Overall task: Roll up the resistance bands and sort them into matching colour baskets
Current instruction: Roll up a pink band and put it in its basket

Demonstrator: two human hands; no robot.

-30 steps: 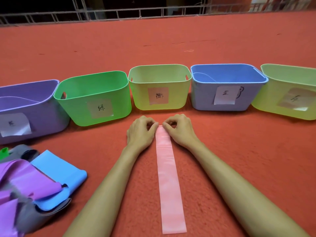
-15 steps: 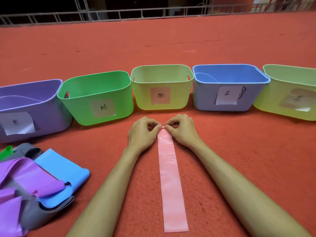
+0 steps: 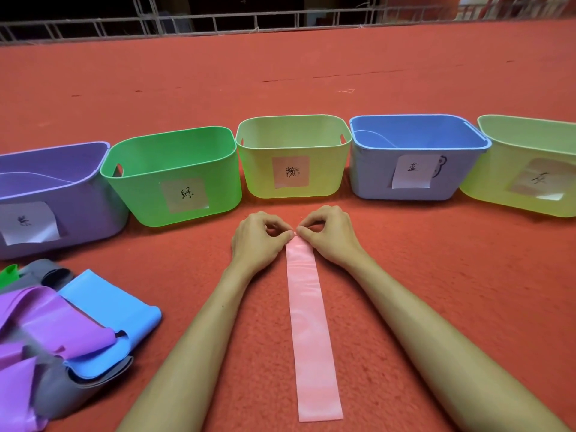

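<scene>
A long pink resistance band lies flat on the red carpet, running from the near edge toward the baskets. My left hand and my right hand both pinch its far end, which is curled into a small tight roll between the fingertips. Just beyond them stands a pale yellow-green basket with a pink label. Beside it are a green basket, a purple basket, a blue basket and another yellow-green basket.
A loose pile of bands lies at the near left: blue, purple, grey and a bit of green. Red carpet stretches behind the baskets to a metal railing.
The view has shifted slightly. My fingers have curled the far end of the pink band over into a small roll; the hands stay in the same place.
</scene>
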